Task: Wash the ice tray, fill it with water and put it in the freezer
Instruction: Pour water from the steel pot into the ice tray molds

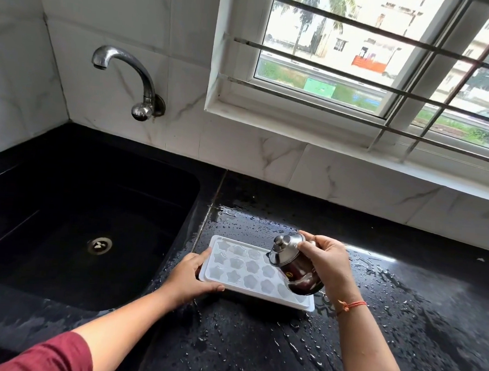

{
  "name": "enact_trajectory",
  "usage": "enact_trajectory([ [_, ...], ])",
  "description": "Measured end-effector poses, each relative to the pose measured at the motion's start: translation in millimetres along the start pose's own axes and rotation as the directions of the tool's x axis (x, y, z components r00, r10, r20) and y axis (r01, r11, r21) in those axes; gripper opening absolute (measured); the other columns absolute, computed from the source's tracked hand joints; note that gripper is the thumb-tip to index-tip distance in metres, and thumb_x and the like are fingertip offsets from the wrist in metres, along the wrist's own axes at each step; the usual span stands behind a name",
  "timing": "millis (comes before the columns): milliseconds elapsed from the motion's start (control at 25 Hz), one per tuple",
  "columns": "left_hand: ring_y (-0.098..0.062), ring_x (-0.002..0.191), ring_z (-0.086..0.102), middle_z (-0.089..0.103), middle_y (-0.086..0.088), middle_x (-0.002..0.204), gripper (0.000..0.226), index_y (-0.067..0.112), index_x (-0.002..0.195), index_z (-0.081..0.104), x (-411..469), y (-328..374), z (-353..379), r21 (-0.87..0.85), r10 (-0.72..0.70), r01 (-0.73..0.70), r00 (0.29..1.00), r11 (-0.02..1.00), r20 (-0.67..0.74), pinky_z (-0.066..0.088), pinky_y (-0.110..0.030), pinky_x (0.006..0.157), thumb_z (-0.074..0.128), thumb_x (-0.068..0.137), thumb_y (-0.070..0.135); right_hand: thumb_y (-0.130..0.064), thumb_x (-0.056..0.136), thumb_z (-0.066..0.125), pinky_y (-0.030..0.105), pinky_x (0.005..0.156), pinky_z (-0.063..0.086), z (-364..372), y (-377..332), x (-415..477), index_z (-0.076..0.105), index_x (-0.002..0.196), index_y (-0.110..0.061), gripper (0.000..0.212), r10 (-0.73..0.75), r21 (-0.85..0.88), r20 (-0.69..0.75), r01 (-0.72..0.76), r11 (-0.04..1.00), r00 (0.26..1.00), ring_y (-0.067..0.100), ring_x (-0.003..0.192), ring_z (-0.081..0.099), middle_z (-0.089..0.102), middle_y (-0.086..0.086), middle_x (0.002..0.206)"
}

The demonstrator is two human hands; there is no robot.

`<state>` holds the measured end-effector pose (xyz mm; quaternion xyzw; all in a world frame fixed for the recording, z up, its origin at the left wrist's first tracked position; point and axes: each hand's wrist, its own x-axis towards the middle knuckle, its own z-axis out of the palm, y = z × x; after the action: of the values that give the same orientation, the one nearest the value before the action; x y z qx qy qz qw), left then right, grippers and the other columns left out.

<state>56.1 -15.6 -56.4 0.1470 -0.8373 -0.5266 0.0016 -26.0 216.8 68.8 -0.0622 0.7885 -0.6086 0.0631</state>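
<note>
A white ice tray [242,268] with flower-shaped cells lies on the wet black counter [254,341], just right of the sink. My left hand [190,279] grips the tray's near left corner, thumb on the rim. My right hand [326,262] holds a small lidded steel pot [291,263], tilted left over the tray's right end and hiding some cells there. Whether water is flowing from the pot I cannot tell.
A black sink [73,224] with a metal drain [99,245] sits to the left. A chrome wall tap [123,79] hangs above it, no water running. Water drops cover the counter. A barred window [378,64] and tiled wall stand behind.
</note>
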Motion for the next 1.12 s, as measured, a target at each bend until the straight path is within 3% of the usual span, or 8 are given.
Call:
enact_trajectory([
  [160,-0.011,0.103,0.049,0.045,0.003,0.108,0.099,0.026,0.143,0.029,-1.5,0.4,-0.5,-0.002,0.004,-0.004,1.0,1.0,0.001,0.037,-0.02,0.094,0.084,0.061,0.03,-0.003,0.08,0.064,0.027,0.064,0.053,2.5,-2.8,-2.8,0.067,0.069,-0.016,0.017,-0.003,-0.073,0.005,0.003,0.997,1.0,0.014,0.074,0.061,0.067,-0.011,0.091],
  [360,-0.01,0.106,0.048,0.047,0.0,0.112,0.097,0.025,0.142,0.032,1.2,-0.9,0.7,0.021,0.013,-0.012,1.0,1.0,-0.018,0.033,-0.017,0.091,0.085,0.061,0.029,0.0,0.08,0.063,0.009,0.05,0.048,2.4,-5.3,-4.7,0.071,0.091,-0.01,0.016,-0.036,-0.115,0.021,0.038,0.993,0.999,0.0,0.06,0.059,0.067,-0.006,0.081],
  [880,-0.011,0.106,0.048,0.045,0.003,0.108,0.098,0.026,0.142,0.031,1.6,-3.9,0.7,0.011,0.017,-0.017,1.0,1.0,-0.019,0.034,-0.018,0.092,0.085,0.06,0.031,-0.003,0.08,0.064,0.009,0.046,0.044,-0.7,-1.6,-1.0,0.068,0.103,-0.001,0.023,-0.033,-0.139,0.025,0.036,0.99,0.999,0.01,0.068,0.059,0.067,0.008,0.097],
  [1000,-0.012,0.107,0.048,0.045,0.003,0.109,0.098,0.027,0.142,0.031,1.7,-2.9,0.5,0.019,0.023,-0.023,1.0,1.0,-0.015,0.034,-0.018,0.093,0.084,0.061,0.032,-0.001,0.081,0.063,0.008,0.045,0.044,-0.4,-1.8,-1.6,0.069,0.096,-0.001,0.016,-0.029,-0.112,0.022,0.032,0.993,0.999,0.01,0.067,0.058,0.066,0.008,0.099],
  [1120,-0.011,0.106,0.048,0.043,0.003,0.106,0.098,0.026,0.143,0.03,1.9,-3.2,0.4,0.026,0.027,-0.026,1.0,0.999,-0.011,0.033,-0.018,0.092,0.084,0.061,0.031,0.001,0.081,0.061,0.011,0.045,0.045,0.6,-3.0,-2.8,0.065,0.075,-0.014,0.017,-0.018,-0.061,0.02,0.019,0.998,1.0,0.011,0.065,0.059,0.066,0.003,0.093],
])
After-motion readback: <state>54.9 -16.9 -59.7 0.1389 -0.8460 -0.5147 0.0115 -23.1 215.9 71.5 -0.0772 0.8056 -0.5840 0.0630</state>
